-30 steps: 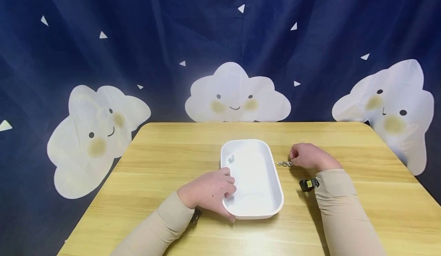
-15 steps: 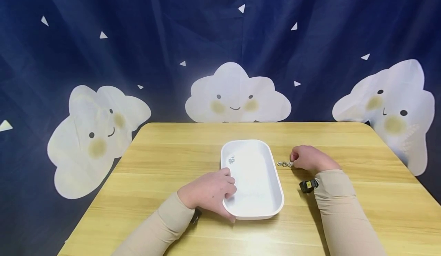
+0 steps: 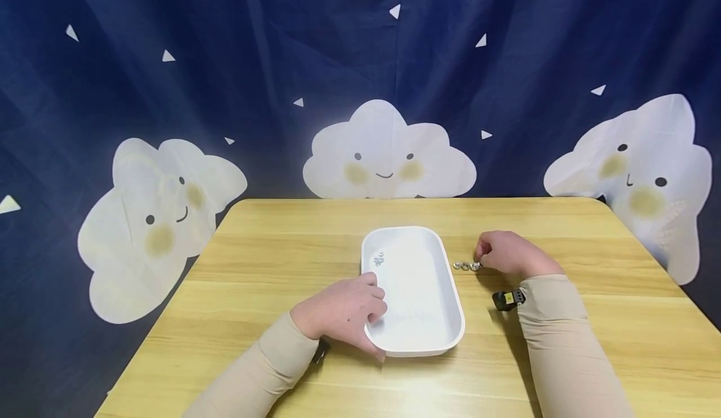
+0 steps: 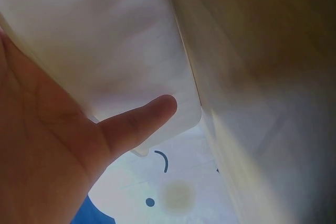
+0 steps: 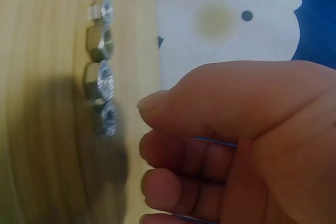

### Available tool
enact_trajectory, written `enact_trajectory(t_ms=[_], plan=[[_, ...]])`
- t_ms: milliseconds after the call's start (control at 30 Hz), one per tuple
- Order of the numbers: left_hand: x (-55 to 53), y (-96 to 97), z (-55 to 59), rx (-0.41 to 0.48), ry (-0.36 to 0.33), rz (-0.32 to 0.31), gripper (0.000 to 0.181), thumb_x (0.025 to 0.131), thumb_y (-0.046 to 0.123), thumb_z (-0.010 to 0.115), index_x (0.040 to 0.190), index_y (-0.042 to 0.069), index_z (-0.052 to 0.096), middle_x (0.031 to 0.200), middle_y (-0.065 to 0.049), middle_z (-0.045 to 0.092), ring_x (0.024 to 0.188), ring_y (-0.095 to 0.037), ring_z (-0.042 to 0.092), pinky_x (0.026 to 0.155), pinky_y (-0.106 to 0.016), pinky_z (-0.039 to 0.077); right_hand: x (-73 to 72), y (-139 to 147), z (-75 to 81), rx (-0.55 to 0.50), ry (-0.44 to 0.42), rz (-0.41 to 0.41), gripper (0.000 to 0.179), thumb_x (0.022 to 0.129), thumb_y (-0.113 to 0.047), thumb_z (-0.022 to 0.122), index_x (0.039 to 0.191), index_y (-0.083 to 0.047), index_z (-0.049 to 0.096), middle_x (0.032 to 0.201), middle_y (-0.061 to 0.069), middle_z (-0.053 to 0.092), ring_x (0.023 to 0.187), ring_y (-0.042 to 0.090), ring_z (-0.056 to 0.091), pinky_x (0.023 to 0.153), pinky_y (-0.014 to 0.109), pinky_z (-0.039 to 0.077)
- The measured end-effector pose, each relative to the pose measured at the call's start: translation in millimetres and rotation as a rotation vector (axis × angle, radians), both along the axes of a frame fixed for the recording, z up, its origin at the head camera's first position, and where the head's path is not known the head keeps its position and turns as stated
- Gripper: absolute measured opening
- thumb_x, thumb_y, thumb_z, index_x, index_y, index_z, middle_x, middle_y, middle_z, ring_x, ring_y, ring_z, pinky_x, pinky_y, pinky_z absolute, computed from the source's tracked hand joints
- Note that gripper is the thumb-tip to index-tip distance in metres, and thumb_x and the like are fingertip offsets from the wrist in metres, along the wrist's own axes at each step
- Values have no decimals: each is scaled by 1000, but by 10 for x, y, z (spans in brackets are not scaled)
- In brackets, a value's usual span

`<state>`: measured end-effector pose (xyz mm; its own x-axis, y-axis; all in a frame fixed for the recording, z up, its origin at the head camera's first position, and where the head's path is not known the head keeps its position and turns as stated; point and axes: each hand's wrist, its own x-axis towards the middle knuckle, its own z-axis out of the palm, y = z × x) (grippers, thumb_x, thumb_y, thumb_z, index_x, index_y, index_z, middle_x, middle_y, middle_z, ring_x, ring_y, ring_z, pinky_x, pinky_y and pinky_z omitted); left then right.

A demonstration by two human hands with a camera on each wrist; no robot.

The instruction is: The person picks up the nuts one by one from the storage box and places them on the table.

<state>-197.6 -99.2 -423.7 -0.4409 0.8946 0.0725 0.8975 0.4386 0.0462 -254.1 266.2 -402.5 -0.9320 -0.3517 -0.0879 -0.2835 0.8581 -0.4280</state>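
Observation:
My left hand (image 3: 346,311) grips the left side of a white tray (image 3: 414,350), fingers over the rim and thumb along the outside. In the left wrist view the thumb (image 4: 139,124) lies against the tray's outer wall (image 4: 152,72), and the finger shapes show dimly through it. Right of the tray, several metal hex nuts (image 3: 465,266) form a row on the table. My right hand (image 3: 509,254) hovers at the row's right end, fingers bent and holding nothing visible. In the right wrist view its thumb (image 5: 184,98) is apart from the nearest nut (image 5: 107,118).
Several small metal nuts (image 3: 379,259) lie inside the tray near its far left corner. The tray stands on a light wooden table (image 3: 293,236). Behind the table hangs a dark blue curtain (image 3: 270,42) with smiling white clouds (image 3: 388,149).
My right hand has lifted slightly away from the row, and another nut now shows at its right end. The left hand and the tray have stayed in place.

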Motion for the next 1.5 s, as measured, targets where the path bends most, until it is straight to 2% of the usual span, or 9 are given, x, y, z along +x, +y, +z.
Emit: enact_trajectory(t_ms=[367,767,1000,1200,1500], plan=[[-4,3,1,6,-4,-3,66,62,77,78,65,23,40,70,14,36,79,-9,35,58,-17,30,21,-127,181,14,58,20,6,86,-13,60,91,-11,63,85,0,61,79,21,55,74,40,43],[4,0,9,4,2,-3,66,62,76,78,65,23,40,70,14,36,78,-9,35,59,-17,30,146,-408,383,-15,142,95,8,85,-10,61,92,-14,64,82,-4,60,76,17,54,73,38,44],[-2,0,17,11,10,-15,66,62,76,78,65,23,39,70,14,36,79,-9,35,59,-16,30,214,-589,492,-27,165,109,7,85,-10,64,90,-15,65,81,-5,60,74,16,54,72,37,44],[-12,6,14,7,15,-23,65,62,76,78,66,23,40,70,14,36,79,-9,35,60,-17,30,255,-771,537,-14,177,148,8,87,-9,64,93,-13,66,85,-4,61,77,16,55,75,39,47],[-7,3,16,13,18,-25,65,62,76,78,65,24,40,71,16,34,78,-9,35,60,-17,30,208,-1112,524,47,159,236,10,89,-10,68,99,-12,67,87,-5,61,80,16,55,75,37,47]])
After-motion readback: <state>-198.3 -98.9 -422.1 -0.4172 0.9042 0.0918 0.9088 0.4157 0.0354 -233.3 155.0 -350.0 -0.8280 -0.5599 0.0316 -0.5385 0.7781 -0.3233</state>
